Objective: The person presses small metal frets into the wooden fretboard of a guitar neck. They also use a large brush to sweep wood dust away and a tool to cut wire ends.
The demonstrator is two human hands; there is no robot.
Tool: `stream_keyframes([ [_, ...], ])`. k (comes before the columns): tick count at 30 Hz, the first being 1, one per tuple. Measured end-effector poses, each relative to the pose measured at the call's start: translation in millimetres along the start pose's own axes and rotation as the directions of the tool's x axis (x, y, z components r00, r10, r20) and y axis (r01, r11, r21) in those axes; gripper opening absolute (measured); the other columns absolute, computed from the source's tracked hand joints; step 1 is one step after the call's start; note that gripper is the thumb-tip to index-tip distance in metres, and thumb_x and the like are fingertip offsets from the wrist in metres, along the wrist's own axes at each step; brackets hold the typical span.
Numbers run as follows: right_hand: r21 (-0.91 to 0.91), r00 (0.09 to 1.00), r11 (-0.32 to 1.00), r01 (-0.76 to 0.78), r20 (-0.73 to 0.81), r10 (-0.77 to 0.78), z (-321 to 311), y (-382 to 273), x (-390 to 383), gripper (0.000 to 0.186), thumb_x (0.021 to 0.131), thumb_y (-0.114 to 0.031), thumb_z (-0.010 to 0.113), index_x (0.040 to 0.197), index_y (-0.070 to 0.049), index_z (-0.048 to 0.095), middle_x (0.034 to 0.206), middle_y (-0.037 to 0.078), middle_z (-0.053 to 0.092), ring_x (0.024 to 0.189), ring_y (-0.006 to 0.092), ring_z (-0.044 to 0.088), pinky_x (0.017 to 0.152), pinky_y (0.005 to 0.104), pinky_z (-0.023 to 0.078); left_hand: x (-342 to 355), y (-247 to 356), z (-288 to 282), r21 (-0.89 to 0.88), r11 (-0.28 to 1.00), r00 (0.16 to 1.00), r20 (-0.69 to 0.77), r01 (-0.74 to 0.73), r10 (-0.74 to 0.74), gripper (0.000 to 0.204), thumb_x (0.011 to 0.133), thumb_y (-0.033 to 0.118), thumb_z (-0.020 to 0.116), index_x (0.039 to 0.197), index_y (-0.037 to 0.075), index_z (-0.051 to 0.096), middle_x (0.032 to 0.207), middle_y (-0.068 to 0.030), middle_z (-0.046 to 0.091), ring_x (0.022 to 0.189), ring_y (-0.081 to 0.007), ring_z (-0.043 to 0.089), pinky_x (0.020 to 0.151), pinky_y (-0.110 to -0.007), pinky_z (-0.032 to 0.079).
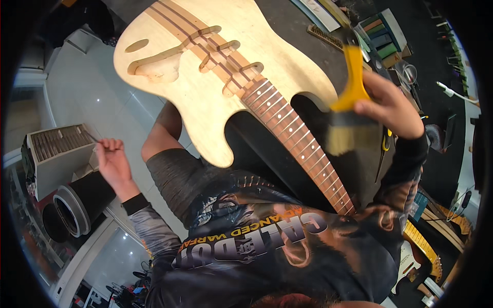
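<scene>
An unfinished pale wood electric guitar body (246,31) with routed cavities lies before me, a darker striped strip down its middle. Its fretted neck (300,141) runs toward my lap. My right hand (393,105) grips a brush (352,84) by its yellow handle, to the right of the neck. The pale bristles point down and are smeared by motion, apart from the guitar. Off to the left, my left hand (115,164) is closed, its fingertips at the end of a thin dark stick-like piece (91,134) whose kind I cannot make out.
A white box with a slatted top (61,141) and a dark cylinder with a grey rim (74,210) stand at the left. Tools crowd the dark bench on the right, among them a wooden brush (324,37). Another guitar (408,264) lies at the lower right.
</scene>
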State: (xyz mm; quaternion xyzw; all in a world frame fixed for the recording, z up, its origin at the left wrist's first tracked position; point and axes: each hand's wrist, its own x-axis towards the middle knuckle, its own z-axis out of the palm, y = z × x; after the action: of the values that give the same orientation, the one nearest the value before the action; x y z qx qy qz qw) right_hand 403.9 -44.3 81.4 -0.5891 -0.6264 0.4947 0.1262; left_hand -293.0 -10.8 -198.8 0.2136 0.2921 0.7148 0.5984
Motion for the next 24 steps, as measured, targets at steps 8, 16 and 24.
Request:
stream_keyframes([
  [8, -0.439, 0.987, 0.884, -0.162, -0.086, 0.137, 9, 58, -66, 0.048, 0.108, -0.019, 0.087, 0.152, -0.004, 0.073, 0.141, 0.012, 0.077, 0.124, 0.0259, 0.077, 0.113, 0.0407, 0.059, 12, 11, 195, 0.300, 0.952, 0.907, 0.382, 0.061, -0.179, 0.014, 0.124, 0.015, 0.058, 0.130, 0.003, 0.061, 0.117, -0.0067, 0.050, 0.102, -0.0198, 0.047, 0.099, -0.040, 0.042],
  [16, -0.608, 0.915, 0.760, 0.228, -0.134, -0.381, 75, 8, 47, 0.097, 0.098, -0.027, 0.095, 0.179, -0.008, 0.045, 0.148, 0.022, 0.070, 0.129, 0.0427, 0.075, 0.107, 0.0502, 0.063, -47, -36, 307, 0.653, 0.744, 0.892, 0.410, -0.139, -0.193, 0.013, 0.117, 0.008, 0.062, 0.126, 0.000, 0.066, 0.110, -0.0075, 0.060, 0.098, -0.0194, 0.054, 0.093, -0.036, 0.046],
  [24, -0.601, 0.931, 0.787, 0.143, -0.188, -0.313, 89, -2, 36, 0.102, 0.092, -0.020, 0.097, 0.176, -0.002, 0.043, 0.148, 0.023, 0.067, 0.131, 0.0479, 0.072, 0.106, 0.0520, 0.061, -90, -71, 356, 0.701, 0.359, 0.650, 0.710, -0.616, -0.272, 0.018, 0.093, -0.010, 0.086, 0.107, -0.002, 0.078, 0.098, -0.0148, 0.072, 0.085, -0.0284, 0.068, 0.075, -0.038, 0.052],
])
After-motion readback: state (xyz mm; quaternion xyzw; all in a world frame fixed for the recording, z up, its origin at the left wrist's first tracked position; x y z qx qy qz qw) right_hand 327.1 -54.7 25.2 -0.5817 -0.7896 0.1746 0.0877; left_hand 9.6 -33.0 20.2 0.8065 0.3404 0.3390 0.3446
